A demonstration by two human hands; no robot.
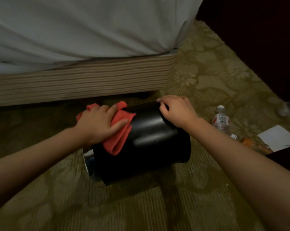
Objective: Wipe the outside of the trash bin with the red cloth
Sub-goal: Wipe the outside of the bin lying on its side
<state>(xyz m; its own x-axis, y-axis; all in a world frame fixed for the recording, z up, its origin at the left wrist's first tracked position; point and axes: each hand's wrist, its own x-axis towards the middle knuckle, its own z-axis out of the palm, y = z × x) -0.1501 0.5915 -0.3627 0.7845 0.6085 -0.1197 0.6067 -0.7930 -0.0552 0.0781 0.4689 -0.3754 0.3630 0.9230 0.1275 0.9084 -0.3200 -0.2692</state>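
so the black trash bin [149, 147] is lying on its side on the greenish patterned carpet [157, 205], just in front of the bed; the shiny silver rim at its open end points down-left, toward the person, and the closed end faces right.

the left hand [99, 125] is laid flat on top of the red cloth [119, 140], fingers straight and spread a bit, palm pressing the cloth down onto the bin's curved side near the open end; it's not pinching or bunching it, just pushing on it; the cloth is folded over itself, with one corner sticking up past the fingertips and another hanging down the side of the bin below the hand.

the right hand [176, 110] is on the far upper edge of the closed end; fingers curled over that edge, thumb side tucked against the black surface, so it's gripping the bin itself; both forearms come in from the bottom corners, bare.

other stuff around: the bed has a white sheet [90, 30] draped over a striped base [82, 80] that runs across behind the bin; off to the right on the carpet there's a clear water bottle [221, 120] with a white cap, lying tilted, well apart from the bin; past it a white sheet of paper [279, 137] and something orange [247, 141] right next to it, too blurry to tell what; the lighting is pretty dim overall.
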